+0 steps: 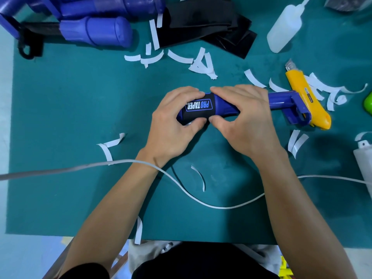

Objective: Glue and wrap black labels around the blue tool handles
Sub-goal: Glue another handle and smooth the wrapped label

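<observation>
The left hand (177, 119) pinches the black PRO TAPER label (199, 106) and the right hand (247, 119) grips the blue tool handle (225, 107) beside it, over the green mat (80, 117). It is rigid, slick plastic under a thin, pliable label, best held, I judge, at the label's edges. Beyond lie at least three more blue handles (96, 31), one label stack (211, 27), one yellow utility knife (302, 91) and two squeeze bottles (285, 27).

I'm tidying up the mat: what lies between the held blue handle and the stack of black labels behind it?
In the head view, curled white paper strips lie scattered on the green mat between the blue handle and the black labels.
</observation>
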